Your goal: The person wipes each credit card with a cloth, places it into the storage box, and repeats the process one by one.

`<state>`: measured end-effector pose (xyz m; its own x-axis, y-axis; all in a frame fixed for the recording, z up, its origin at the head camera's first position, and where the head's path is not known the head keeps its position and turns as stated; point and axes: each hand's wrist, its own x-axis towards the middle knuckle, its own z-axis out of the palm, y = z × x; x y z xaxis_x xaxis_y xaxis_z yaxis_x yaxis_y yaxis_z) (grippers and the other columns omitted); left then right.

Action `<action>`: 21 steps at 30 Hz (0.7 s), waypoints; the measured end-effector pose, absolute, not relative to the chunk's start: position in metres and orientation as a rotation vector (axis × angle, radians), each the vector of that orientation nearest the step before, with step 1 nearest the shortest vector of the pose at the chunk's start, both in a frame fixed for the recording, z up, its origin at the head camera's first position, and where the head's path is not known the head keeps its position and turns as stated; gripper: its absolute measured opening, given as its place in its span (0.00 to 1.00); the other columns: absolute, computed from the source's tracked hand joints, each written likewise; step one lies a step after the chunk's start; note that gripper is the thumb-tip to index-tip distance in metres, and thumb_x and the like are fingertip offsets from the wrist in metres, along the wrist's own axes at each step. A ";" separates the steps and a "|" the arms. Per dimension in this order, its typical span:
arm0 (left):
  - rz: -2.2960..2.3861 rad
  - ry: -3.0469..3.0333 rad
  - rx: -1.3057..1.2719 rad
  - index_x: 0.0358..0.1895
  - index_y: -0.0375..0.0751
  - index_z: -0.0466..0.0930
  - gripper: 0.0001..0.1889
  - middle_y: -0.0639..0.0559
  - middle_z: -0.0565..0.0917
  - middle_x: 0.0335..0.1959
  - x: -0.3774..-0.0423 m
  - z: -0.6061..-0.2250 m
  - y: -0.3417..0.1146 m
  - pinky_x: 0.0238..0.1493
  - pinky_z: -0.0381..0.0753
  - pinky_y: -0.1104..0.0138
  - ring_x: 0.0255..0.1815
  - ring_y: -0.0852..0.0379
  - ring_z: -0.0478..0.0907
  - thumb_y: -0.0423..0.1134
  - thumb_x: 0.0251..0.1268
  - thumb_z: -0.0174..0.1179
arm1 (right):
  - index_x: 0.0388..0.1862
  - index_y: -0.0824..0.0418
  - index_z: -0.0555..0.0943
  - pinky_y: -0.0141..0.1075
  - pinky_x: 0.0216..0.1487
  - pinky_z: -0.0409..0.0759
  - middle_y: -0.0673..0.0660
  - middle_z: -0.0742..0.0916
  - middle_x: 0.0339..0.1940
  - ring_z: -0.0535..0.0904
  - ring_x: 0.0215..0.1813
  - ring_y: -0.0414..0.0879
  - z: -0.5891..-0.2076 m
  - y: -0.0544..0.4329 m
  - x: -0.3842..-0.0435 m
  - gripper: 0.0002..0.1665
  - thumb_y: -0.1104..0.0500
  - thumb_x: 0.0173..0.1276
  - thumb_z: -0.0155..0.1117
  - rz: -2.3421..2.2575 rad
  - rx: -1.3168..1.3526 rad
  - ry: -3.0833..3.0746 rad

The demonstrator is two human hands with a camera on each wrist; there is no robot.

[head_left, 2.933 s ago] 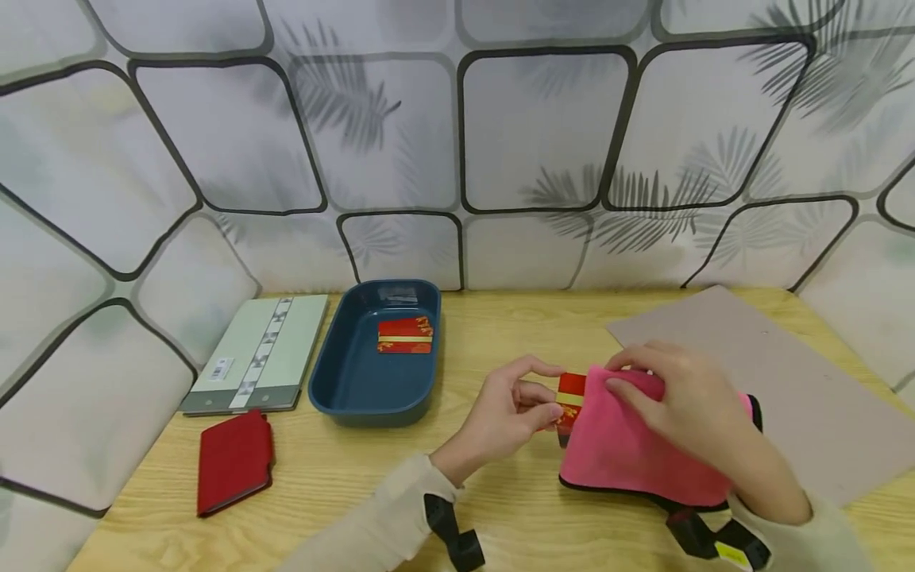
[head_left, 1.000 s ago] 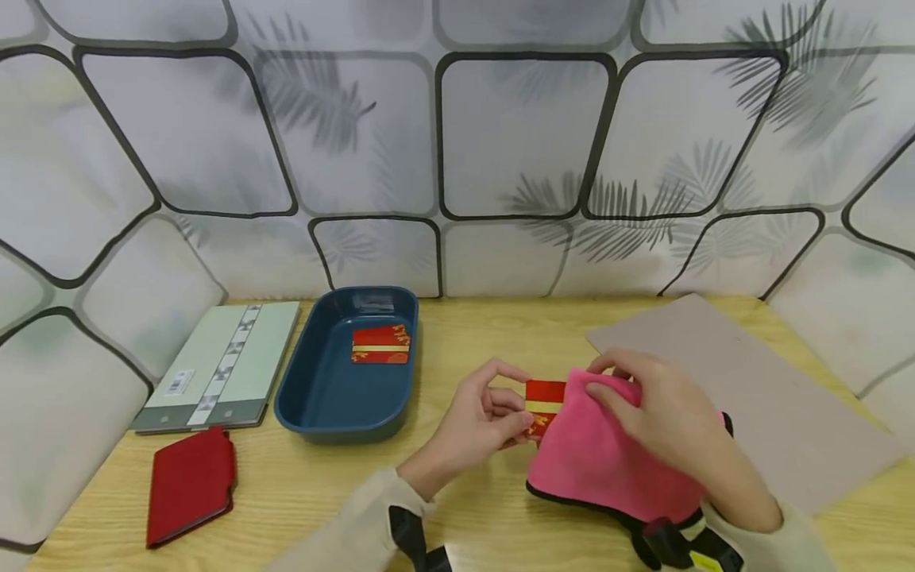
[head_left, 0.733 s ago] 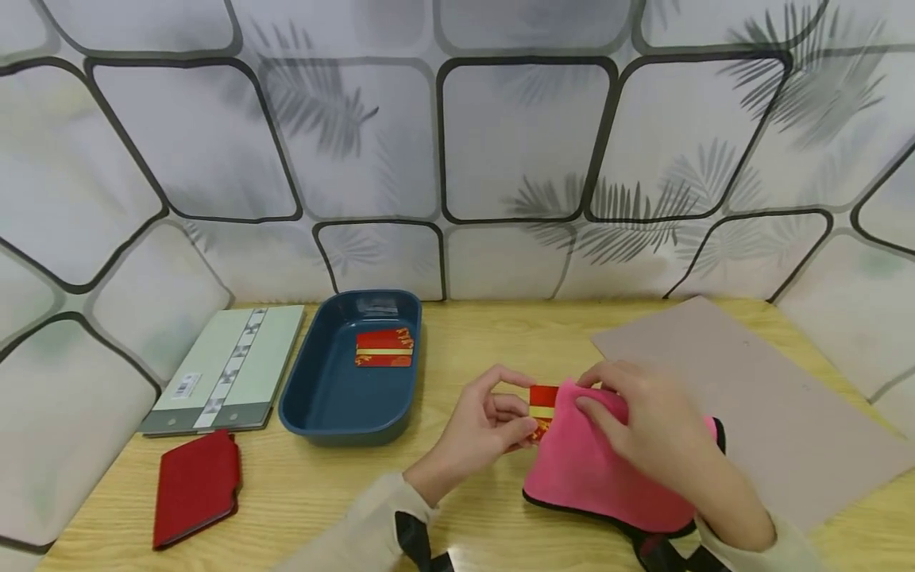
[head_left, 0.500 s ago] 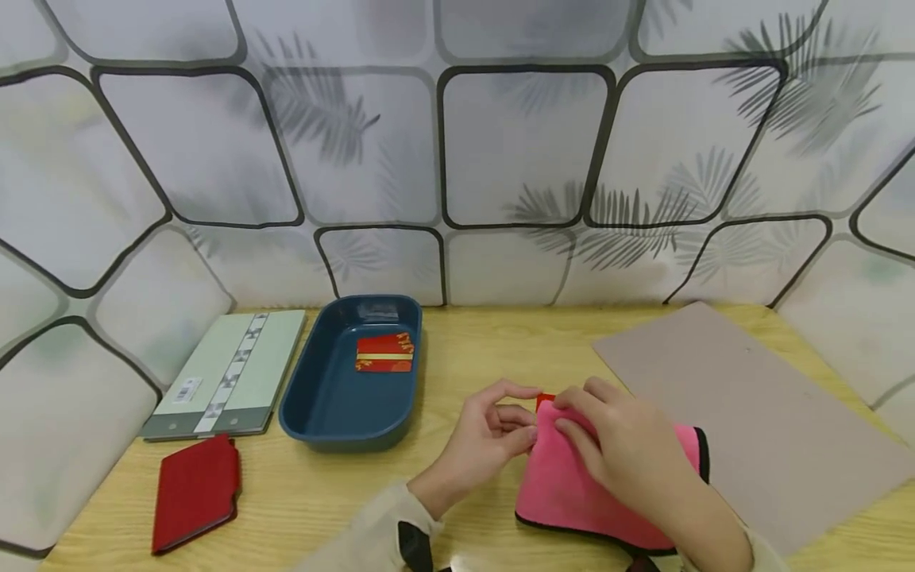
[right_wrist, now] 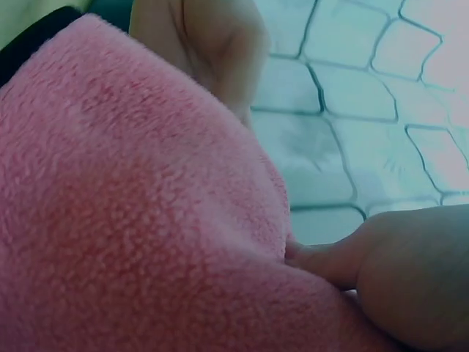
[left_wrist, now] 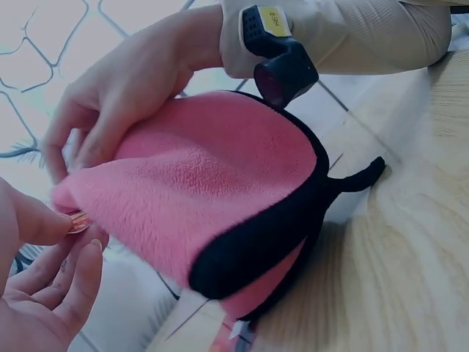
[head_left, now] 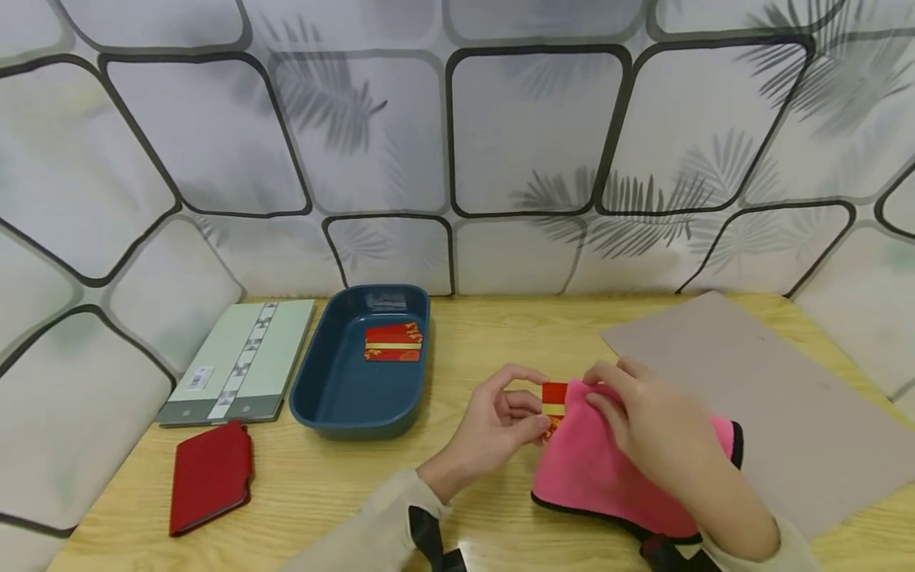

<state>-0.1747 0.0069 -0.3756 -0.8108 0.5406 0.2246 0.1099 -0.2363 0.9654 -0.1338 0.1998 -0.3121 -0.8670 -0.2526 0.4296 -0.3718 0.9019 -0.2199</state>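
Observation:
My left hand (head_left: 496,425) pinches a red card (head_left: 553,405) with a gold stripe at its left edge, fingers above and thumb below. A pink plush cloth (head_left: 608,477) with black edging covers the right part of that card. In the left wrist view, only a thin edge of the card (left_wrist: 79,221) shows between thumb and fingers, right by the cloth. My right hand (head_left: 658,429) grips the folded cloth near its upper left corner, thumb toward me. The right wrist view shows the cloth (right_wrist: 132,198) filling much of the frame, its plush bunched under the right thumb (right_wrist: 322,264).
A blue tray (head_left: 336,405) left of my hands holds several red cards (head_left: 393,343) with a gold band. Farther left lie a pale green notebook (head_left: 221,349) and a red notebook (head_left: 210,477). A grey-brown board (head_left: 779,413) lies at the right, partly behind my right arm.
The cloth slid left over the card until only a red corner showed, then moved back right, baring more of the card. The left hand has kept its pinch; the head view has shifted slightly.

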 end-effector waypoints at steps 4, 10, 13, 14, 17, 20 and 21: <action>2.109 1.777 0.791 0.58 0.30 0.68 0.20 0.21 0.75 0.35 -0.174 -0.371 0.000 0.35 0.82 0.72 0.30 0.66 0.80 0.21 0.63 0.55 | 0.37 0.53 0.81 0.38 0.24 0.76 0.51 0.79 0.27 0.73 0.22 0.42 -0.308 0.211 -0.138 0.10 0.60 0.58 0.72 0.421 0.421 -2.693; 2.109 1.862 0.799 0.59 0.29 0.68 0.20 0.26 0.78 0.34 -0.176 -0.361 -0.022 0.33 0.81 0.71 0.29 0.65 0.79 0.21 0.63 0.55 | 0.36 0.54 0.81 0.38 0.20 0.72 0.51 0.79 0.26 0.73 0.21 0.44 -0.307 0.218 -0.141 0.12 0.61 0.54 0.73 0.383 0.438 -2.592; 2.130 1.930 0.710 0.60 0.29 0.69 0.21 0.39 0.81 0.31 -0.178 -0.355 -0.040 0.30 0.78 0.71 0.27 0.63 0.77 0.22 0.63 0.55 | 0.35 0.54 0.80 0.39 0.19 0.70 0.51 0.79 0.25 0.73 0.20 0.46 -0.308 0.218 -0.140 0.12 0.62 0.53 0.73 0.377 0.433 -2.569; 2.139 1.956 0.650 0.60 0.30 0.70 0.21 0.45 0.82 0.30 -0.180 -0.351 -0.047 0.29 0.77 0.71 0.26 0.63 0.77 0.22 0.63 0.55 | 0.35 0.54 0.80 0.40 0.18 0.70 0.51 0.79 0.25 0.73 0.20 0.47 -0.308 0.219 -0.140 0.12 0.62 0.53 0.73 0.375 0.429 -2.566; 2.167 2.073 0.430 0.63 0.34 0.71 0.22 0.57 0.82 0.29 -0.190 -0.340 -0.069 0.28 0.77 0.71 0.25 0.61 0.77 0.23 0.65 0.54 | 0.35 0.54 0.80 0.42 0.18 0.70 0.51 0.79 0.25 0.75 0.21 0.49 -0.308 0.220 -0.140 0.12 0.61 0.54 0.73 0.380 0.420 -2.570; 2.170 2.185 0.224 0.66 0.39 0.69 0.23 0.61 0.81 0.28 -0.204 -0.328 -0.091 0.30 0.76 0.70 0.27 0.61 0.78 0.25 0.69 0.52 | 0.35 0.53 0.79 0.41 0.18 0.68 0.51 0.79 0.25 0.74 0.21 0.49 -0.306 0.221 -0.140 0.12 0.61 0.54 0.73 0.383 0.413 -2.590; 2.162 2.221 0.167 0.67 0.40 0.68 0.23 0.62 0.81 0.29 -0.209 -0.324 -0.098 0.32 0.76 0.70 0.28 0.61 0.77 0.26 0.70 0.51 | 0.35 0.53 0.80 0.41 0.18 0.68 0.51 0.79 0.25 0.73 0.20 0.48 -0.305 0.221 -0.141 0.12 0.61 0.54 0.73 0.384 0.416 -2.595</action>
<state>-0.2090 -0.0984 -0.3241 -0.9935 0.1028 0.0482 0.0509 0.0242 0.9984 -0.1409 0.2214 -0.3050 -0.8382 -0.2207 0.4986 -0.3557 0.9144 -0.1931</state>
